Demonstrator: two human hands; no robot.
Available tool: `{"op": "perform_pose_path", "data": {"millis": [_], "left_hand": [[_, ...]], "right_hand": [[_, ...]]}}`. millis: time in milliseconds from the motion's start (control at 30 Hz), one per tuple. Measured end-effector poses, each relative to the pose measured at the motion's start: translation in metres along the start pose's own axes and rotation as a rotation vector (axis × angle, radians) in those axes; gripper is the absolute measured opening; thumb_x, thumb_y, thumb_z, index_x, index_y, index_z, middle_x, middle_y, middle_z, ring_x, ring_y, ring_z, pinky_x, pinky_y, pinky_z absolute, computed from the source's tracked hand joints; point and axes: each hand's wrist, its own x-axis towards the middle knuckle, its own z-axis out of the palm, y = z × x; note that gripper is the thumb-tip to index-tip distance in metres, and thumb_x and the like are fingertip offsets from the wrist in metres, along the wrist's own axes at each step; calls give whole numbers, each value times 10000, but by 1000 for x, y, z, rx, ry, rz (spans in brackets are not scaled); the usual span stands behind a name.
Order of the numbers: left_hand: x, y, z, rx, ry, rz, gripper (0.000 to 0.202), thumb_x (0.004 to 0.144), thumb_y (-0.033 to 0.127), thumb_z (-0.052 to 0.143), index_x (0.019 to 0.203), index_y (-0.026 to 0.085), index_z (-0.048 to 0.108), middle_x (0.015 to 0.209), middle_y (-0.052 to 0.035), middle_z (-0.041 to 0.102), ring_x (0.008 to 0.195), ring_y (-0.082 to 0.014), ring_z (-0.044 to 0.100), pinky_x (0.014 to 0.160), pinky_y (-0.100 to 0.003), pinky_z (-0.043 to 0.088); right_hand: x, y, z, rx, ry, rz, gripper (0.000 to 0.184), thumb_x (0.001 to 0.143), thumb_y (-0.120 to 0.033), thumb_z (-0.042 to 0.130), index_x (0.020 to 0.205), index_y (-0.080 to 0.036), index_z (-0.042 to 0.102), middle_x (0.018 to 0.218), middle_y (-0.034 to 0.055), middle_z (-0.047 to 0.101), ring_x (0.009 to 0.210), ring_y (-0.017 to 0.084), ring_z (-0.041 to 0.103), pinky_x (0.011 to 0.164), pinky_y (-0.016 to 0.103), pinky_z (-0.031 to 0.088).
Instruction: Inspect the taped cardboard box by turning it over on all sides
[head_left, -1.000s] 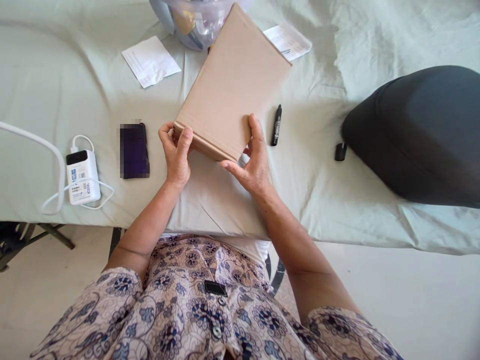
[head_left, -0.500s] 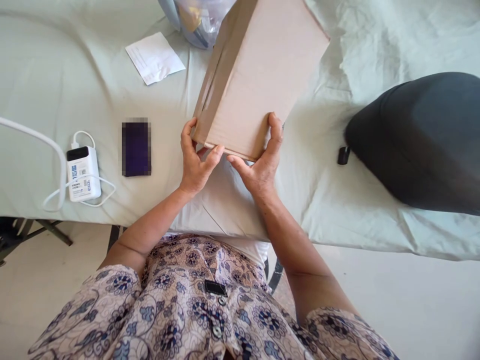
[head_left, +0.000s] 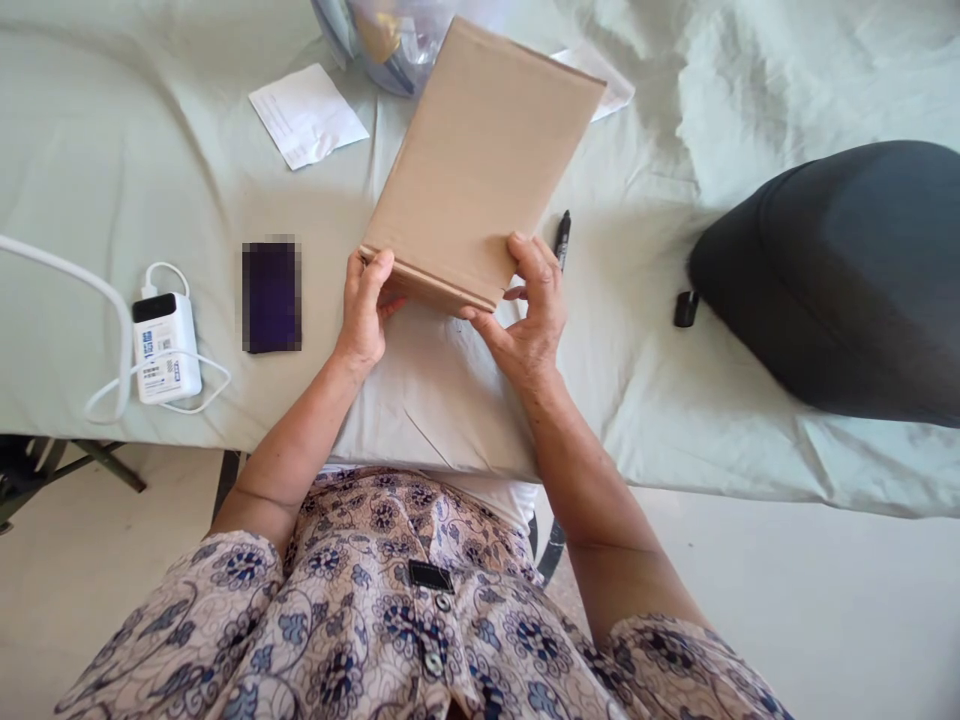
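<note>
A brown cardboard box [head_left: 480, 160] is held over the table, tilted, with its near edge toward me. My left hand [head_left: 364, 305] grips the near left corner, thumb on top and fingers underneath. At the near right corner my right hand [head_left: 532, 305] is closed on the box, its thumb on the near edge and its fingers along the right side. Just right of that hand lies a black marker [head_left: 563, 240] on the cloth. Part of a white paper [head_left: 607, 85] shows behind the box's far right corner.
To the left lie a dark, pixelated phone-like item [head_left: 271, 300] and a white power bank [head_left: 165, 350] with a looped cable. A folded paper [head_left: 309, 115] and a clear plastic container [head_left: 397, 50] are farther back. A black cap [head_left: 840, 280] and a small black marker cap [head_left: 685, 309] sit at right.
The box has been turned and lowered away from my face, so it looks smaller. My left hand shifted slightly left. The marker and the paper behind the box have come into view.
</note>
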Motion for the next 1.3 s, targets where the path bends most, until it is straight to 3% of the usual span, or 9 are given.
{"op": "perform_pose_path", "data": {"millis": [133, 233, 367, 533, 667, 767, 900, 1133, 1300], "left_hand": [[12, 5, -15, 61, -39, 72, 744, 730, 924, 676, 1183, 337, 622, 1252, -74, 632, 1138, -273, 657, 776, -345, 563], [17, 9, -24, 123, -62, 96, 683, 807, 913, 573, 1183, 347, 649, 1237, -71, 661, 1155, -286, 658, 807, -376, 581], [17, 17, -27, 169, -84, 77, 638, 826, 867, 567, 1158, 335, 685, 1182, -81, 697, 1138, -307, 674, 805, -403, 616], [13, 26, -26, 184, -157, 75, 796, 757, 936, 600, 1228, 300, 692, 1183, -103, 711, 1191, -362, 696, 835, -440, 617], [14, 25, -28, 176, -226, 58, 835, 727, 941, 633, 1255, 297, 690, 1227, -102, 725, 1251, -387, 690, 918, -484, 610], [18, 21, -29, 132, -256, 45, 839, 717, 961, 635, 1228, 297, 686, 1177, -89, 760, 1271, -401, 695, 960, -521, 615], [17, 24, -23, 80, -248, 53, 794, 765, 960, 600, 1162, 278, 684, 1071, -73, 798, 1336, -412, 673, 1009, -516, 620], [2, 41, -6, -167, -259, -39, 707, 883, 862, 500, 1295, 318, 684, 1312, -45, 775, 1464, -365, 604, 1087, -469, 600], [5, 36, -4, -135, -282, -55, 837, 833, 972, 443, 1325, 341, 688, 1318, -65, 762, 1484, -363, 583, 1130, -517, 570]], "right_hand": [[2, 3, -3, 3, -26, -34, 992, 721, -954, 612, 1537, -397, 515, 1574, 108, 535, 1410, 386, 576, 965, 568, 630], [4, 5, -5, 7, 16, -24, 985, 734, -958, 590, 1536, -390, 521, 1473, 109, 612, 1190, 321, 680, 888, 516, 635], [9, 6, -11, 13, 148, -3, 960, 795, -917, 580, 1576, -376, 441, 1127, 73, 703, 911, 257, 688, 786, 475, 612], [20, 9, -23, 51, 376, 24, 853, 863, -874, 536, 1558, -396, 407, 852, 28, 638, 747, 222, 619, 699, 433, 574], [28, 12, -32, 77, 607, 60, 611, 916, -790, 556, 1297, -319, 630, 767, -5, 566, 625, 171, 518, 629, 387, 519], [31, 17, -38, 100, 741, 98, 527, 913, -784, 564, 989, -283, 707, 779, -7, 558, 708, 175, 583, 726, 400, 541], [33, 22, -38, 254, 687, 216, 564, 884, -821, 561, 767, -273, 626, 721, -30, 509, 689, 163, 582, 731, 382, 537], [29, 9, -32, 521, 569, 370, 469, 861, -749, 664, 909, -282, 679, 760, -41, 538, 684, 108, 537, 632, 269, 468], [31, 8, -31, 623, 546, 351, 426, 833, -718, 694, 909, -306, 613, 693, -58, 439, 607, 115, 429, 553, 274, 432]]}}
